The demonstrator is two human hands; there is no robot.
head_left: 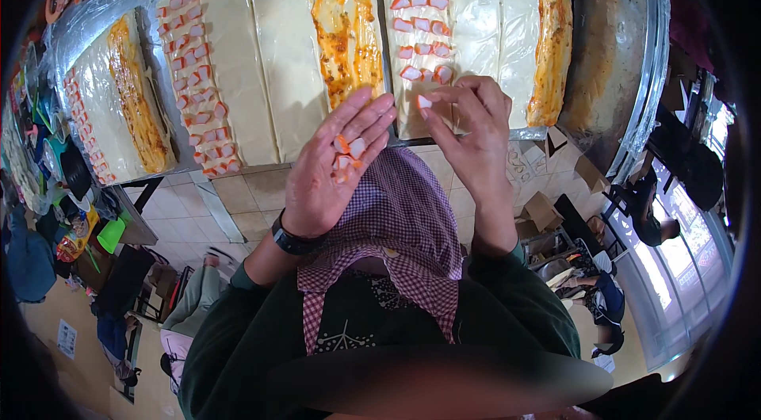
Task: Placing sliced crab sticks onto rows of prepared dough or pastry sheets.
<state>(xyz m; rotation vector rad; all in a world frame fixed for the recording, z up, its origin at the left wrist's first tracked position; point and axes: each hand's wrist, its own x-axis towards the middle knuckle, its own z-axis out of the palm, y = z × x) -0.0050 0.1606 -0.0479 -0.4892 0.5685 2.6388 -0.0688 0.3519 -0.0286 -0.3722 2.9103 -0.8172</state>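
Several red-and-white crab stick pieces (349, 152) lie in the upturned palm of my left hand (329, 174), its fingers stretched out just past the table's near edge. My right hand (476, 123) pinches a single crab stick piece (426, 102) between thumb and forefinger. It is over the near end of a pale dough sheet (476, 32). Rows of crab stick pieces (420, 25) run down that sheet's left side, and an orange sauce strip (552, 40) covers its right side. A second dough sheet (273, 63) to the left bears a full column of pieces and a sauce strip (345, 16).
Another smaller topped sheet (95, 95) lies at the far left. Plastic film (642, 87) wraps the table's right end. Cardboard boxes (543, 212) stand on the tiled floor below right. Other people (606, 301) are in the background on both sides.
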